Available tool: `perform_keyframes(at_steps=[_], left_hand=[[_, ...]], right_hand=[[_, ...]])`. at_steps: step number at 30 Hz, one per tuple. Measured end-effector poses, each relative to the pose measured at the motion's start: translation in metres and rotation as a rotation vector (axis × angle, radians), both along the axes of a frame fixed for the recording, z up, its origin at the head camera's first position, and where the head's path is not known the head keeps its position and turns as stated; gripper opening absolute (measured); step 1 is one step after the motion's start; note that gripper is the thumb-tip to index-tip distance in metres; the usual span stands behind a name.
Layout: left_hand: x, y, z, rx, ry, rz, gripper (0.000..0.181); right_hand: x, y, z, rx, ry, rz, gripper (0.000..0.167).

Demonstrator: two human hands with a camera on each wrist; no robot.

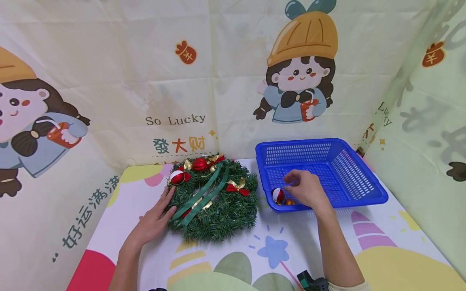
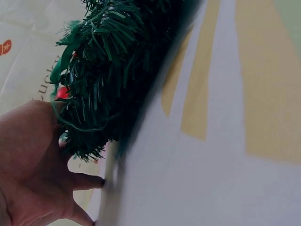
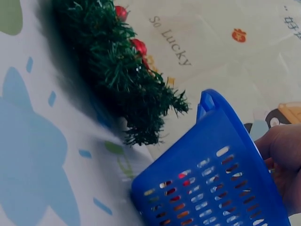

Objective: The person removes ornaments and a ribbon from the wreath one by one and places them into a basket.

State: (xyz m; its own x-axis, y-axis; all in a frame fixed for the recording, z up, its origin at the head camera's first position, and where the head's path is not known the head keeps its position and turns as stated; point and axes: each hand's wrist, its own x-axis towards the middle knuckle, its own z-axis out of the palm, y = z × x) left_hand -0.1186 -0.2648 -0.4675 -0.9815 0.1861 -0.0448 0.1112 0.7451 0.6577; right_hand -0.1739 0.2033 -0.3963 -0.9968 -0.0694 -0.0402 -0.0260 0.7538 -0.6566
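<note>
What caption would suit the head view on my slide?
Left grip touching a decorated wreath, right grip reaching into a blue basket with baubles inside.

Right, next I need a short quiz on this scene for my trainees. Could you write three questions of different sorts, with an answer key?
1. True or false: the left hand is inside the blue basket.

2. Multiple choice: which of these lies in the basket?
A) a solid green ball
B) a red-and-white ball
C) a solid black ball

3. Short answer: what colour are the long ribbon strips lying across the wreath?

Key
1. False; it is at the wreath's edge, while the right hand is over the basket.
2. B
3. Green
</note>
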Motion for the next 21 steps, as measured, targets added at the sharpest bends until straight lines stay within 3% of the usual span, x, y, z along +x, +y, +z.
perform_keyframes(at_steps=[13,21], left_hand=[[0.0,0.001,0.0,-0.003,0.004,-0.001,0.068],[0.0,-0.001,-0.002,-0.004,-0.002,0.005,0.068]], right_hand=[[0.0,-0.029,0.01,-0.074,0.186,0.047,0.023],[-0.006,-0.057,0.02,-0.127,0.23,0.105,0.024]])
